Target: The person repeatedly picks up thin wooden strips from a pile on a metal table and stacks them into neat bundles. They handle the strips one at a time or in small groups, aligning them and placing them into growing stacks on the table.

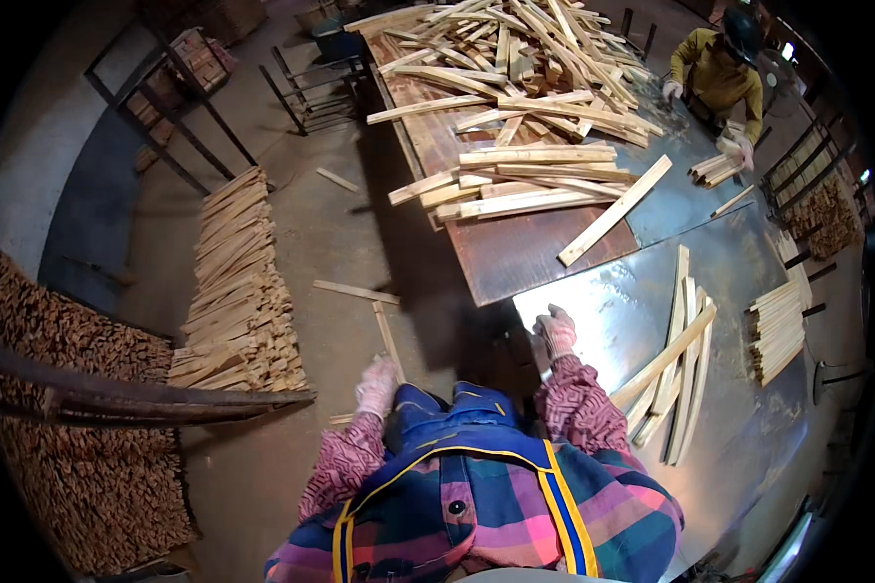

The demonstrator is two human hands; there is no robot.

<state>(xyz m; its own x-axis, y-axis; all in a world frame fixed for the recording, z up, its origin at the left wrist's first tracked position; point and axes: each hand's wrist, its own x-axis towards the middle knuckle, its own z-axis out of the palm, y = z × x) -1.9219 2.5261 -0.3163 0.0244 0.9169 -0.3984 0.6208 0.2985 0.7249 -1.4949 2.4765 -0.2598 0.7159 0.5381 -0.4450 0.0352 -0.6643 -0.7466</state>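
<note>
Left hand (377,386) in a pale glove, hanging off the left edge of the table (749,428) over the floor (345,243). Fingers closed around the near end of a thin wood stick (389,338). Stick is pale, narrow, straight, and runs from the hand away toward the far side, just above the floor. Its near end is hidden inside the glove.

Right hand (556,332), also gloved, sits at the near left edge of the shiny metal table top. Fingers look curled, but I cannot tell if they grip anything; the spot under the palm is dark and hidden.

Right of that hand, on the table: a loose fan of long pale slats (673,374), well apart from the hand. Further right, a neat bundle of short sticks (776,330).

Far end of the table: a big jumbled heap of slats (515,87); one long board (614,210) lies angled at its near edge.

Floor, left: a tall stacked row of sticks (235,291), plus a dark mass of small wood pieces (68,428) cut off by the picture rim. One loose stick (355,291) lies flat on the floor near the held one.

Far right: another person (719,73) in a yellow top, gloved hands on a small bundle. Detail there is too small and bent to read.
</note>
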